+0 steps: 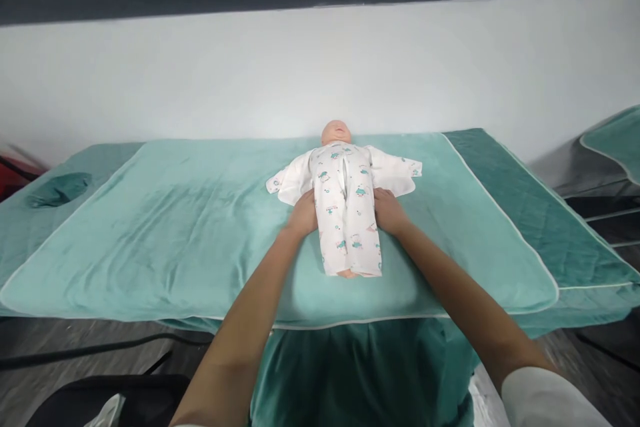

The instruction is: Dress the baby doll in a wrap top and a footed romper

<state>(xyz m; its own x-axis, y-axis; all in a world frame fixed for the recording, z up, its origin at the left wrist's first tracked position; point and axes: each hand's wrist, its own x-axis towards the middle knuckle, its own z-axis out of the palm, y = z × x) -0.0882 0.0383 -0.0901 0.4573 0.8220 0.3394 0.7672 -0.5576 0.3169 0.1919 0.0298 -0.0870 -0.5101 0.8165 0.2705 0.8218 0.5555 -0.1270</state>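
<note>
A baby doll (336,131) lies on its back on the green bed, head toward the wall. It wears a white printed baby shirt (395,167) with the sleeves spread out to both sides. White printed baby trousers (347,213) lie over its front and legs, reaching high over the shirt; a bit of foot shows below the hems. My left hand (303,213) is closed at the left edge of the trousers, and my right hand (390,211) is closed at the right edge, level with it. The fingertips of both are partly hidden by the cloth.
A light green cover (200,227) spreads over the bed, with a darker green sheet (540,220) beneath. A face hole (59,189) is at the bed's left end. Behind runs a white wall (200,73). A black chair (110,403) stands at lower left.
</note>
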